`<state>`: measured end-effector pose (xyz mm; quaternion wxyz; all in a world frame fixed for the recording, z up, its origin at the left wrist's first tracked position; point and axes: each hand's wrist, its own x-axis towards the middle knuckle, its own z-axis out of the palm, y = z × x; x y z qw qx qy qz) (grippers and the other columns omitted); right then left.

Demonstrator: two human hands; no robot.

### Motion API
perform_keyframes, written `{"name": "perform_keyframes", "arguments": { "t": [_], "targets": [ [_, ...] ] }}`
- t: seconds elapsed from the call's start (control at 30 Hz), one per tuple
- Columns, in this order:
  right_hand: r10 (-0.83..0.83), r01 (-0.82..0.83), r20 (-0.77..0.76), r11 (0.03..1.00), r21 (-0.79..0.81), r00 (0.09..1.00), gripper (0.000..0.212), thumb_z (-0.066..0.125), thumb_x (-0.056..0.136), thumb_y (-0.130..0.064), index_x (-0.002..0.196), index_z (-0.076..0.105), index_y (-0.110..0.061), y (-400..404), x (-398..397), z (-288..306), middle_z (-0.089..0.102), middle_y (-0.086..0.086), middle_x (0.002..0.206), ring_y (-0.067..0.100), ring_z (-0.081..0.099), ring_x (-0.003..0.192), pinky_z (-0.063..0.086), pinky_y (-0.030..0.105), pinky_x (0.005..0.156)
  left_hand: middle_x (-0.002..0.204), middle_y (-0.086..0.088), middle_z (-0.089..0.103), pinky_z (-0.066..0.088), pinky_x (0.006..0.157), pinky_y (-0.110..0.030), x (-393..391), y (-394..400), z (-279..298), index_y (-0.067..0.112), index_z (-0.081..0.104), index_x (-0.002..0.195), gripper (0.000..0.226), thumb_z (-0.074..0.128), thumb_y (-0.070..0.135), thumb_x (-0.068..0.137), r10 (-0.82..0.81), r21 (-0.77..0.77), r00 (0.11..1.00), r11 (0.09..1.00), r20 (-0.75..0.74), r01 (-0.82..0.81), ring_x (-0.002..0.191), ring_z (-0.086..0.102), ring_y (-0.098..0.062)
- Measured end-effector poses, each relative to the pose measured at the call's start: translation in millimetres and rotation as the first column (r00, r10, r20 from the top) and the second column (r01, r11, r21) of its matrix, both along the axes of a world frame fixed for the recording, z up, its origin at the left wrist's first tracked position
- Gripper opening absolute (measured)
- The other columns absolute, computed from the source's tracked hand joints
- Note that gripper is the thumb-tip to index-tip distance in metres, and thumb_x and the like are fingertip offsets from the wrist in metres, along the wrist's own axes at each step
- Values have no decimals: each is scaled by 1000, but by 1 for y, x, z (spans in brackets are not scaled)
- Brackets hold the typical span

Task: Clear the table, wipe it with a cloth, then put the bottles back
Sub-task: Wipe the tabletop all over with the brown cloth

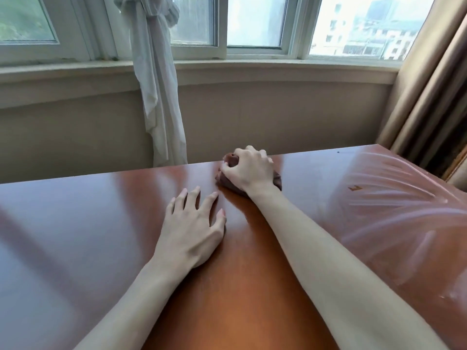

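Observation:
A glossy reddish-brown wooden table [101, 236] fills the lower half of the head view. My right hand [249, 169] grips a bunched brown cloth [276, 179] and presses it on the table near the far edge. Most of the cloth is hidden under the hand. My left hand [193, 228] rests on the table just left of my right forearm, fingers spread and straight. Wet wipe streaks [394, 198] arc across the right part of the table. No bottles are in view.
Beyond the table's far edge stand a beige wall and a window sill [252, 65]. A white curtain [156, 97] hangs knotted at centre left. Tan drapes [429, 97] hang at the right, close to the table's far right corner.

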<state>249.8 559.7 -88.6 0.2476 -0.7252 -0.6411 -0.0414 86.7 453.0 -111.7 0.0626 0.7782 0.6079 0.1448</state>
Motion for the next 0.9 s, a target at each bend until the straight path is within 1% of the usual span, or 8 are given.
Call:
{"name": "perform_keyframes", "arguments": {
  "t": [0.17, 0.23, 0.33, 0.47, 0.57, 0.7, 0.8, 0.9],
  "targets": [
    [336, -336, -23, 941, -33, 942, 31, 59, 84, -60, 83, 64, -29, 54, -53, 1, 64, -6, 97, 26, 62, 99, 42, 35, 77, 166, 5, 19, 4, 125, -36, -2, 6, -3, 46, 28, 154, 67, 15, 63, 91, 13, 34, 1000, 999, 15, -14, 154, 7, -16],
    [259, -260, -28, 964, -46, 965, 30, 58, 83, -61, 85, 64, -31, 65, -21, 4, 64, -5, 100, 26, 62, 103, 44, 37, 79, 166, 6, 17, 2, 124, -35, -1, 4, -2, 45, 27, 155, 67, 16, 63, 91, 10, 4, 1000, 1000, 16, -10, 154, 5, -16],
    [79, -80, -36, 996, -43, 996, 36, 58, 84, -59, 103, 71, -31, 50, 38, 4, 64, -2, 108, 31, 60, 112, 42, 38, 83, 167, 5, 16, 2, 125, -37, -4, 3, 1, 44, 27, 155, 63, 20, 62, 95, 16, -23, 1000, 1000, 16, -16, 154, 5, -17],
    [14, -15, -28, 1000, -25, 1000, 38, 53, 86, -58, 107, 69, -31, -41, 70, 0, 62, -5, 106, 33, 59, 107, 38, 38, 78, 166, -2, 22, 7, 126, -42, 0, 6, 1, 40, 33, 154, 55, 32, 55, 101, 8, -21, 1000, 1000, 17, -8, 154, 12, -23],
    [60, -60, -3, 998, -16, 998, 32, 54, 88, -59, 100, 65, -31, -137, 50, -5, 54, -10, 92, 29, 57, 97, 39, 35, 73, 166, -5, 23, 8, 126, -43, -1, 4, 2, 39, 34, 155, 56, 32, 54, 101, -4, -47, 1000, 999, 20, 5, 154, 13, -26],
    [199, -200, 45, 979, 42, 979, 36, 52, 84, -63, 92, 66, -31, -246, 14, -4, 60, -11, 90, 22, 56, 86, 42, 33, 73, 167, -5, 20, 6, 126, -43, -4, -2, 7, 38, 30, 157, 57, 30, 54, 102, -14, -72, 1000, 997, 2, 14, 154, 11, -26],
    [226, -226, 18, 974, 20, 974, 36, 53, 82, -64, 92, 67, -32, -248, 19, 0, 59, -12, 90, 18, 56, 87, 39, 30, 72, 168, -6, 18, 6, 126, -43, -3, -5, 8, 38, 29, 157, 57, 30, 53, 102, -20, -73, 1000, 997, -9, 19, 155, 11, -27],
    [141, -141, 17, 990, -18, 990, 30, 56, 84, -61, 89, 62, -32, -181, 43, 4, 57, -10, 91, 24, 57, 94, 37, 33, 72, 168, -5, 18, 6, 126, -43, -3, -5, 7, 38, 28, 157, 57, 30, 53, 102, -19, -59, 1000, 998, -1, 19, 155, 10, -26]
  ]
}}
